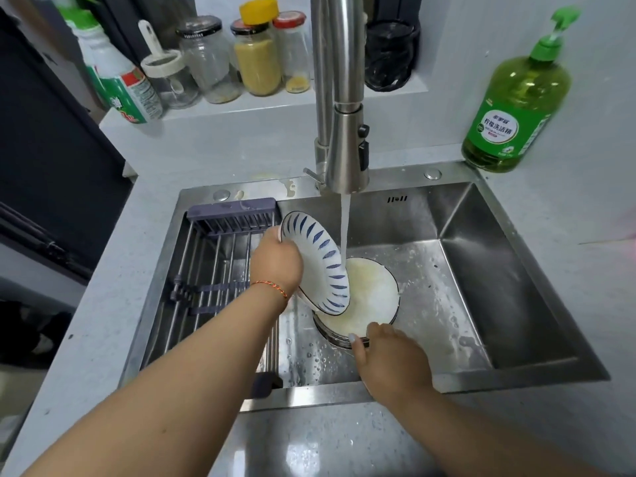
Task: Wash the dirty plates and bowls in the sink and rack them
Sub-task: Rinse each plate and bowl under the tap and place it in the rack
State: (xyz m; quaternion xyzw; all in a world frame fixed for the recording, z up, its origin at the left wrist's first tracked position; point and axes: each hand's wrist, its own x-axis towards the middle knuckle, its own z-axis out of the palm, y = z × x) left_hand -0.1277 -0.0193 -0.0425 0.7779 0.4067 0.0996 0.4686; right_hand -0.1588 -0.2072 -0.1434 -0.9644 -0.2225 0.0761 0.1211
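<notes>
My left hand [277, 261] grips a white plate with blue dashes [318, 263] by its rim and holds it tilted on edge beside the running water. Below it a stack of several dishes [368, 304] stands on the sink floor, the top one filled with cloudy water that the stream falls into. My right hand [389, 356] holds the near rim of that stack, thumb on the edge. A sliding metal drying rack [213, 270] spans the sink's left side, with no dishes on its visible bars.
The steel faucet [344, 142] hangs over the sink's middle with water running. The steel sink [481, 270] has wet, soapy residue on its floor. A green dish-soap bottle [516, 98] stands at the back right. Jars and bottles [254, 53] line the back ledge.
</notes>
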